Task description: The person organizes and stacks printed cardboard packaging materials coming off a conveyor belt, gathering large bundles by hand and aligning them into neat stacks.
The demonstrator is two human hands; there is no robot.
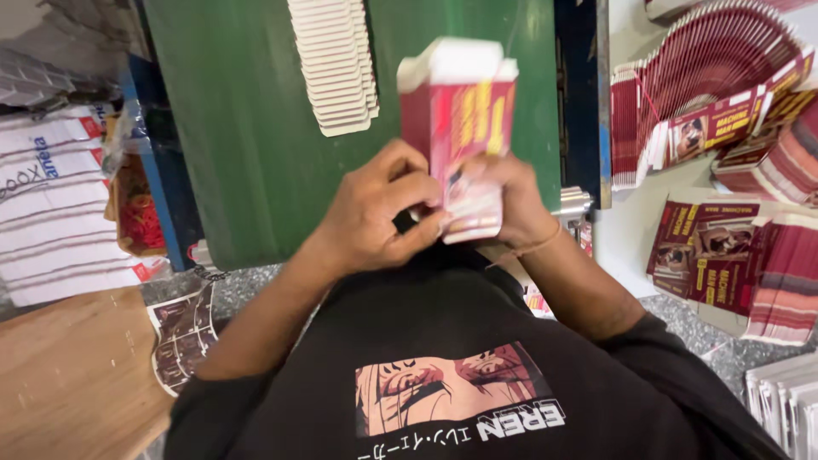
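Observation:
I hold a small dark-red carton (458, 119) with yellow print and a white inside upright above the green table (256, 128). Its top flaps stand open. My left hand (379, 209) grips the carton's lower left side, fingers curled around a small dark object at its bottom. My right hand (503, 200) clasps the lower right side, fingers wrapped over the bottom flap. A thin string band sits on my right wrist.
A fanned stack of cream flat card blanks (334, 64) lies on the green table ahead. Fanned piles of flat red cartons (716, 94) and more stacks (733, 255) lie on the white surface at right. White sacks (51, 196) sit at left, above a wooden board (68, 375).

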